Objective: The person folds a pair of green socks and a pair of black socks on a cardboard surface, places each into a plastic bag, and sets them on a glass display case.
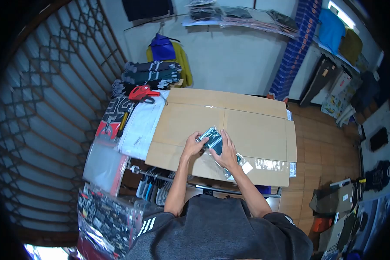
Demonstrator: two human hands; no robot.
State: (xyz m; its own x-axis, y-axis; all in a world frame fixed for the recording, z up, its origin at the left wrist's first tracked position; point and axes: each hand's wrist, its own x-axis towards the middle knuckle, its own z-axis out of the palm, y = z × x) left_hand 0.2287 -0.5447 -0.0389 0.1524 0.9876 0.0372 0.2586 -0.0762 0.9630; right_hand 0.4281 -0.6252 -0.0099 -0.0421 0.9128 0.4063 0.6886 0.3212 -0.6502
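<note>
Over the cardboard sheet, both hands are on a small dark green folded garment (213, 134) with white stripes. My left hand (193, 146) grips its left edge, thumb on top. On the right side, my right hand (225, 151) lies with its fingers along the garment and its thumb near the lower edge. Clear plastic wrapping (228, 173) shows below my right hand, with a small white tag (247, 167) beside that wrist. Part of the garment is hidden under the fingers.
The cardboard (190, 117) covers the table. To its left are a white packed garment (139, 125), a red-handled tool (143, 92) and stacked folded clothes (151, 73). Clothes hang from a rail (160, 175) below the front edge. A folding metal gate (43, 108) stands at left.
</note>
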